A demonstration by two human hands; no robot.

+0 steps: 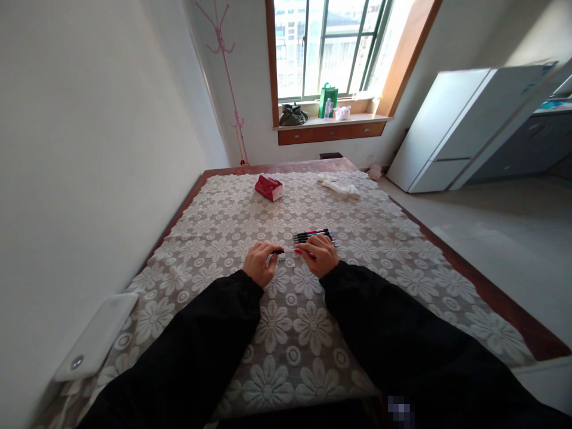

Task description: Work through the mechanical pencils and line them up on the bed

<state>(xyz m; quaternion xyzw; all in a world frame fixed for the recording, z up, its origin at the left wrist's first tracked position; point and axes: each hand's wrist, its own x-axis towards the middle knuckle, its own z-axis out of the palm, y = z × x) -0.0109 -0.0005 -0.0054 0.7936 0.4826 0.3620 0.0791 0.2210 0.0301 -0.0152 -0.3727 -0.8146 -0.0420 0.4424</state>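
You hold a thin pen [286,251] between your two hands, a little above the centre of the frame, over the bench [504,307] with its white flowered lace cloth [286,333]. The fingers [270,250] of your left hand [260,263] are curled narrow and pinch the dark end of the pen. The fingers [308,251] of your right hand [320,255] are closed on its red end. Just behind your right hand, a small row of pens [313,235] lies on the cloth. Further up are a red packet [269,187] and a white rag [339,186]. At the lower left lies a white flat device [97,336].
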